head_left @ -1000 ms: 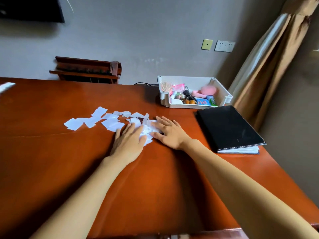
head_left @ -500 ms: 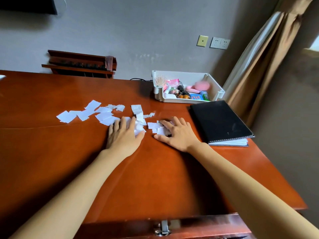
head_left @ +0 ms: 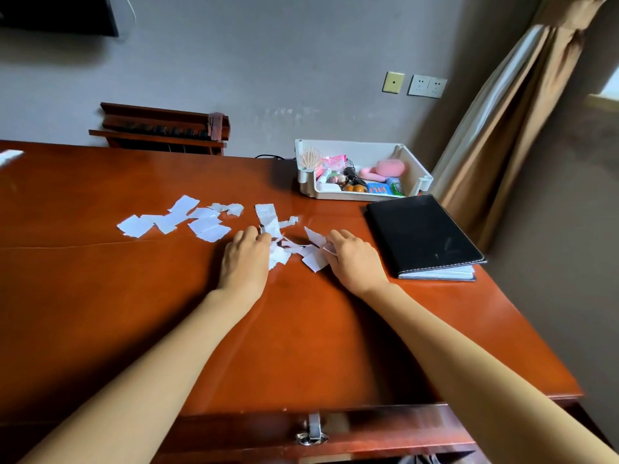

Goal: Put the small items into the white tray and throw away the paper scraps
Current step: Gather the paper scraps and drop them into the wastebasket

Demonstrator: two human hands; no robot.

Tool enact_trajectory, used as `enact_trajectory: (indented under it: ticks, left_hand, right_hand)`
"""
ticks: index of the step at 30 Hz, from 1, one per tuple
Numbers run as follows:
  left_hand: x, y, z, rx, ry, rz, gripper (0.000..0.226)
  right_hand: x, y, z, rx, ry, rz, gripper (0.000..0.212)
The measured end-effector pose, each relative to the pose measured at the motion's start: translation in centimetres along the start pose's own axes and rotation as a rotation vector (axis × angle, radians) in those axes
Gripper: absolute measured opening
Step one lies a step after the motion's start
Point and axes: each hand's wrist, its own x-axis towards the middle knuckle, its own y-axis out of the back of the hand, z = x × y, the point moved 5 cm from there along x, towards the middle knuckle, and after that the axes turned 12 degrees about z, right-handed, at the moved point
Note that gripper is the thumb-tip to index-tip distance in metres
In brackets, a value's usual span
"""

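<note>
Torn white paper scraps lie on the brown wooden desk. One loose pile of scraps sits between my hands, and a flatter scatter of scraps spreads to the left. My left hand has its fingers curled into the pile's left edge and grips scraps there. My right hand curls its fingers over the pile's right edge and pinches a scrap. At the back right, the white tray holds several small items, among them a hairbrush and a pink toy.
A black notebook lies closed just right of my right hand, in front of the tray. A wooden rack stands behind the desk at the wall. A curtain hangs at the right. A drawer handle shows under the desk's front edge.
Both hands lay flat on the scraps before; their fingers have now curled in on the paper. The pile between them has been spread and pulled about.
</note>
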Motion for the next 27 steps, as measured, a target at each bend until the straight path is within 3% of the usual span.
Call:
enact_trajectory:
  ticks: [1,2,4,7,10,15,20,22,27]
  left_hand:
    - [0.3,-1.7,0.1,-0.069,-0.031,-0.044,0.046]
    - [0.2,-0.9,0.1,-0.115,0.046,-0.007,0.042]
    - [-1.9,8.0,1.6,-0.147,0.107,0.094,0.020]
    - [-2.3,14.1,1.1,-0.165,0.111,0.270,0.022]
    - [-1.7,14.9,1.9,-0.225,0.110,0.272,0.024]
    - [-1.5,17.8,3.6,-0.419,0.158,0.367,0.016]
    - [-3.0,19.0,6.8,-0.758,0.256,0.292,0.019]
    - [-3.8,18.8,8.6,-0.943,0.294,0.221,0.011]
    - [-6.9,18.0,13.8,-1.154,0.337,0.067,0.031]
  right_hand:
    - [-0.1,0.2,0.1,0.009,-0.023,0.018,0.018]
    - [-0.2,0.5,0.2,0.023,-0.047,0.041,0.018]
    - [-0.4,1.0,0.6,0.088,-0.119,0.097,0.020]
    - [-0.6,1.6,1.8,0.255,-0.303,0.156,0.023]
    - [-0.6,1.9,2.7,0.374,-0.435,0.158,0.021]
    - [-0.2,4.3,3.6,0.433,-0.484,0.253,0.021]
    - [-1.2,7.2,4.7,0.455,-0.510,0.326,0.045]
    - [-2.0,8.2,5.4,0.478,-0.549,0.360,0.046]
    - [-4.6,11.1,7.4,0.505,-0.610,0.453,0.044]
